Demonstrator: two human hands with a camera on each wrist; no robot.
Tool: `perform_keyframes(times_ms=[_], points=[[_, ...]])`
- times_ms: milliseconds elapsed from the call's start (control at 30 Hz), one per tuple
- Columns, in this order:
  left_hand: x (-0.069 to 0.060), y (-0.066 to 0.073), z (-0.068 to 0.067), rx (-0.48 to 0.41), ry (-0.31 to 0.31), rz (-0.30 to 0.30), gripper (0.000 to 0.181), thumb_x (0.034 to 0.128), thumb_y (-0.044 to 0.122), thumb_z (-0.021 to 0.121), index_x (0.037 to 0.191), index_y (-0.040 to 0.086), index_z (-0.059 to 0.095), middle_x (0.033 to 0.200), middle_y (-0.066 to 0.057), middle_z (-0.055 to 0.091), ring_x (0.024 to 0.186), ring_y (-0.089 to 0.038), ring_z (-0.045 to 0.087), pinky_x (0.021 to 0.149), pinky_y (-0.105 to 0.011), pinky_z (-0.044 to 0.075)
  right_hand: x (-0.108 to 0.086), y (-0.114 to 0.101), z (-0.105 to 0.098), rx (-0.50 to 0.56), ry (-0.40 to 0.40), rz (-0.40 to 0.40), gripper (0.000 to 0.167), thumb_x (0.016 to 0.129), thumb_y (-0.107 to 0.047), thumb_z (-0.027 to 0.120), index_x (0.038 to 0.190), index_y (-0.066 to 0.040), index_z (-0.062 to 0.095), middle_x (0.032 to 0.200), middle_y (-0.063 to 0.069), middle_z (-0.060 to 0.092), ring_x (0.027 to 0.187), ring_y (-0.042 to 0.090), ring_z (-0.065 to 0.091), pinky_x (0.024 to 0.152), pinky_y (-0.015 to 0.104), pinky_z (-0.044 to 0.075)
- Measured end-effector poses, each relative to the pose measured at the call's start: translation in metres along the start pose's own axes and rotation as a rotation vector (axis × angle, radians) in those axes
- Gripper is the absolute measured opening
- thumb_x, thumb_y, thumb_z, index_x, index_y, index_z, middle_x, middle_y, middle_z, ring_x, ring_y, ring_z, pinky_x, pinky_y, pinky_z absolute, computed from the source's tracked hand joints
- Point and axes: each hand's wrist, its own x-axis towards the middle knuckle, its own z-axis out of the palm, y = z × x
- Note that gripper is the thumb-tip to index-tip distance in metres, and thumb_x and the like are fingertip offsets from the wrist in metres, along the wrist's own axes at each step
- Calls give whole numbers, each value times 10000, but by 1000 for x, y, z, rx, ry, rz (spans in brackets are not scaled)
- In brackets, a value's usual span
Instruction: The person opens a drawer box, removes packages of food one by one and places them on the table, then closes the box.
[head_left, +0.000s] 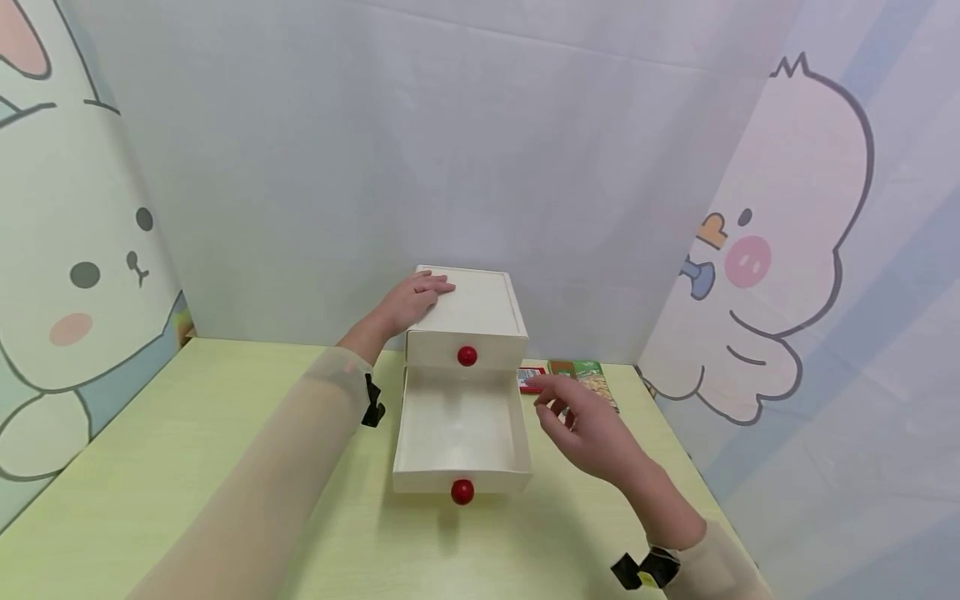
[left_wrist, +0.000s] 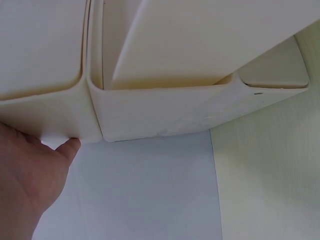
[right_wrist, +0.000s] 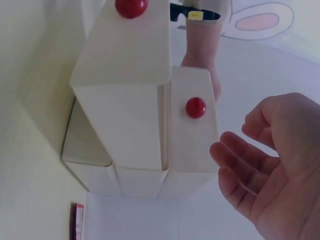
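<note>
A white drawer cabinet [head_left: 480,304] with red round knobs stands at the back of the table. Its lower drawer [head_left: 463,425] is pulled well out toward me, and nothing lies inside it. The upper drawer [head_left: 431,348] is closed. My left hand [head_left: 411,302] rests on the left part of the cabinet's top; in the left wrist view its thumb lies against the side wall. To the right of the pulled-out drawer, my right hand [head_left: 588,429] hovers with loosely bent fingers, holding nothing and apart from the cabinet. The right wrist view shows that hand [right_wrist: 275,170] beside the knobbed fronts.
Behind my right hand lie a red packet [head_left: 529,377] and a green packet [head_left: 588,377], partly covered by the hand. The light green table [head_left: 247,400] ends at a pale curtain [head_left: 480,167] at the back, with cartoon-printed cloth on both sides.
</note>
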Motion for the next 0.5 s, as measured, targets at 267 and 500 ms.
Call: perform_keyframes(times_ms=[267,500], points=[[1,0,1,-6,3,-6,530,1107,204,370,1555,94,631,1747,-91,455,1730,-310,158,1411,-548,86,-9,-28,7,84,-74,-70,389,1043,-91,699,1400,-242,718,819,-175,603,665,-7,512,597,211,503],[0,0,1,-10,3,-9,525,1113,203,370,1558,93,628,1747,-93,455,1730,-305,157,1408,-560,93,-17,-45,20,97,-213,-151,331,1072,-155,688,1377,-284,709,786,-195,609,636,-73,499,593,176,509]])
